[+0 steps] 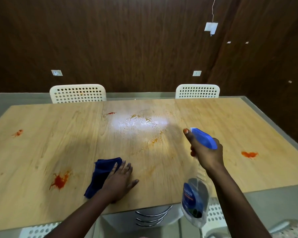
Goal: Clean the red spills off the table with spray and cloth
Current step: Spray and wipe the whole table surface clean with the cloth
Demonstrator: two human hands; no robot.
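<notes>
My right hand (206, 152) grips a clear spray bottle (195, 200) with a blue trigger head (204, 138), held above the wooden table (213, 117) at centre right. My left hand (120, 179) lies flat with straight fingers on a dark blue cloth (101, 174) near the front edge. A wet, shiny patch with faint orange smears (139, 121) covers the table's middle. Red spills remain: a big splat (59, 180) at front left, a small one (17, 133) at far left, a small one (111, 113) at the back, and one (249, 154) at right.
Two white perforated chairs (77, 93) (197, 91) stand behind the table against a dark wood wall. More white chair parts (213, 212) and a grey drawer unit (151, 215) sit below the front edge.
</notes>
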